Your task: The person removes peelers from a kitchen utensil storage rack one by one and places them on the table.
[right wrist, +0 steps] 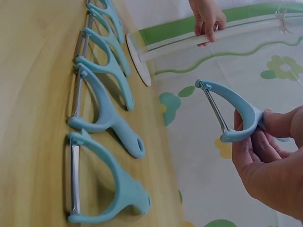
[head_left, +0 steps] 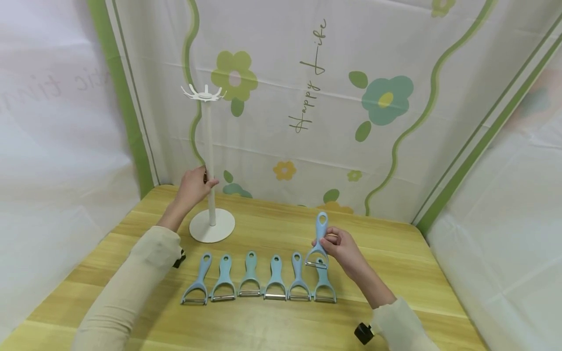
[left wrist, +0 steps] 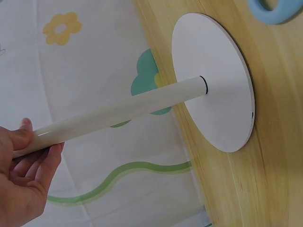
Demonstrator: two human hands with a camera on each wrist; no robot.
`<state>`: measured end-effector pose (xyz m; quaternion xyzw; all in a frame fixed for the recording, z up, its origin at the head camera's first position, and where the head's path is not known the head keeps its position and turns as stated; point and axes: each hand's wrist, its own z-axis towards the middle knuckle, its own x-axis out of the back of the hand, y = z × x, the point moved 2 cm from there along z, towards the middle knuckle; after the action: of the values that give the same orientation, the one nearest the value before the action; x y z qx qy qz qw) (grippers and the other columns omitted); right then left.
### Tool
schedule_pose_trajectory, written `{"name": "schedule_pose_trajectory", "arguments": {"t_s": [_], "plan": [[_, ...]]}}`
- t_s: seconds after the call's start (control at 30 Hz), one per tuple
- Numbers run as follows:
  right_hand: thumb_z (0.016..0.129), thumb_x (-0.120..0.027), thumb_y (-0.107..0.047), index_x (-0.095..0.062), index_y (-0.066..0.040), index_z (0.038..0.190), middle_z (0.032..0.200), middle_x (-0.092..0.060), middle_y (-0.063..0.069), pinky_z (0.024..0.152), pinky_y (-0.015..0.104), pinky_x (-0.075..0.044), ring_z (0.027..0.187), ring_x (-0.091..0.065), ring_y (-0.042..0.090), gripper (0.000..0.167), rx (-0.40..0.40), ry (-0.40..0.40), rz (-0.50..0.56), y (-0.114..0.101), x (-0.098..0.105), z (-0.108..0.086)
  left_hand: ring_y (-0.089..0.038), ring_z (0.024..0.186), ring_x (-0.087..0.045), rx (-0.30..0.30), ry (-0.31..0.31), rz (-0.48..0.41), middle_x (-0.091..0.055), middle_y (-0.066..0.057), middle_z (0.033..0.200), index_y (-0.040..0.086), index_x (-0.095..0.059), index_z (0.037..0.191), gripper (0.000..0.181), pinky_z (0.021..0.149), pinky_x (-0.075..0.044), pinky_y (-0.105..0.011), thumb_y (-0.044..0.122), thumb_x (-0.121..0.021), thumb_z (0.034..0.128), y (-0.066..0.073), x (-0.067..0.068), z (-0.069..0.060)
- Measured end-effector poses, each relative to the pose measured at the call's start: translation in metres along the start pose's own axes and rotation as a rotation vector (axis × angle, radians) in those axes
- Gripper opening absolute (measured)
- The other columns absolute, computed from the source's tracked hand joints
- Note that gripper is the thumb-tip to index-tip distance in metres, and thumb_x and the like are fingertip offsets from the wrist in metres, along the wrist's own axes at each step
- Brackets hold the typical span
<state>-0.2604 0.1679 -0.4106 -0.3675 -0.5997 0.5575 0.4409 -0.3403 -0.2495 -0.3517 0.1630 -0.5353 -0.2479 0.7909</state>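
Observation:
My left hand (head_left: 194,186) grips the white pole (head_left: 209,146) of an upright stand partway up its height. The stand has a round flat base (left wrist: 213,52) on the table and a ring of upturned hooks (head_left: 204,94) on top, with nothing hanging from them. Held by its handle, a blue peeler (head_left: 322,229) is pinched between the thumb and fingers of my right hand (head_left: 344,248). It is raised off the table with its hole end up and blade down. Below, several blue and green peelers (head_left: 250,265) lie in a row, handles pointing to the back.
The wooden table (head_left: 272,326) has its back edge against a hanging cloth (head_left: 272,107) printed with flowers. White cloth (head_left: 527,204) also closes off both sides. A black wrist device (head_left: 363,333) sits by the right sleeve.

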Motion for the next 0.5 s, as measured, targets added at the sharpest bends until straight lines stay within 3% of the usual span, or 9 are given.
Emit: {"name": "schedule_pose_trajectory", "arguments": {"t_s": [0.33,0.5], "plan": [[0.101,-0.057,-0.010,-0.046,0.009,0.116,0.094,-0.077,-0.002,0.086,0.023,-0.058,0.095,-0.074,0.013,0.027,-0.046,0.016,-0.030,0.012,0.022,-0.021,-0.039,0.087,-0.066,0.010,0.001,-0.011,-0.068,-0.027,0.096,-0.007,-0.060,0.101,0.027,0.074,-0.055,-0.049,0.019,-0.064,0.0985,0.000,0.001,-0.001],[0.102,-0.056,-0.010,-0.043,0.009,0.119,0.098,-0.077,0.004,0.086,0.028,-0.059,0.091,-0.074,0.011,0.029,-0.099,0.020,-0.036,0.017,0.034,-0.031,-0.038,0.086,-0.066,0.015,0.000,-0.004,-0.067,-0.026,0.094,-0.007,-0.060,0.100,0.027,0.072,-0.055,-0.048,0.020,-0.065,0.0983,-0.001,0.000,0.000]]}}
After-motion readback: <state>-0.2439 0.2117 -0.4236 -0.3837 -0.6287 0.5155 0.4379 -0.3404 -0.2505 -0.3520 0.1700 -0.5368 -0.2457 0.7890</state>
